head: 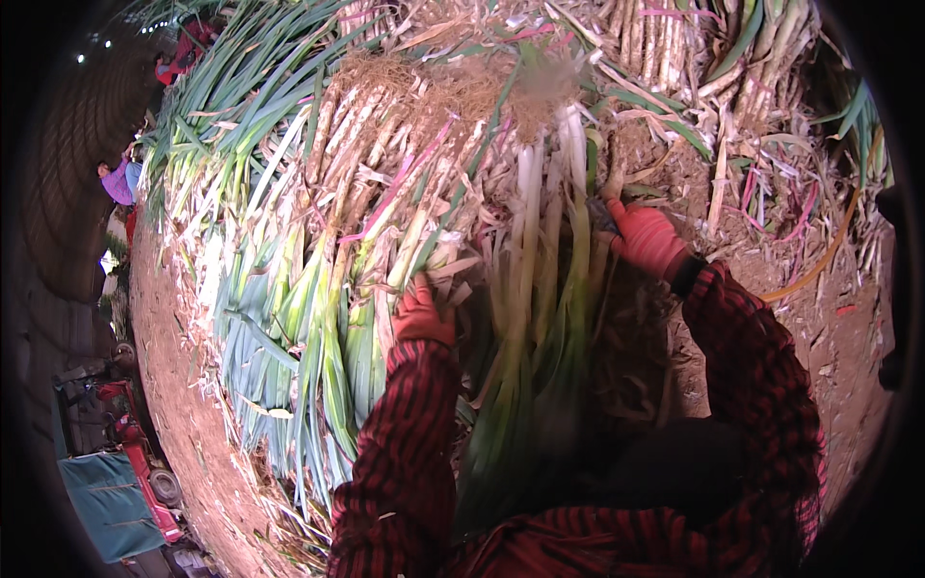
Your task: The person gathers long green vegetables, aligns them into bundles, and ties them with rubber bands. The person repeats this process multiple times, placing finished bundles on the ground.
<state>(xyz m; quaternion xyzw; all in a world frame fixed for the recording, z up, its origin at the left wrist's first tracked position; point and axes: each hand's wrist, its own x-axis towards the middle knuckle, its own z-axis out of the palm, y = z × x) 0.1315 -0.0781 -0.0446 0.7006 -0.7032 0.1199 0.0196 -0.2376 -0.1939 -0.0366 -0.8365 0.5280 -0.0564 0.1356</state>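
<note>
In an orange-red glove, my left hand (425, 318) is at the base of a leek stalk (406, 256) in the middle of the pile; whether it grips the stalk is unclear. My right hand (647, 238), gloved alike with dark fingertips, reaches to the right side of a loose group of leeks (531, 231). Its fingertips are partly hidden beside the stalks, so a grip cannot be made out. These leeks lie with roots away from me and green leaves (506, 404) towards my body, partly in shadow. Left of them, a pink tie strip (397, 184) lies across soil-covered stalks.
More leeks (246, 123) are heaped at the far left, and upright bundles (650, 43) stand at the back right. Pink strips (780, 209) and a yellow-brown hose (824, 256) lie on soil at right. A red vehicle (137, 462) and a person (118, 180) are at left.
</note>
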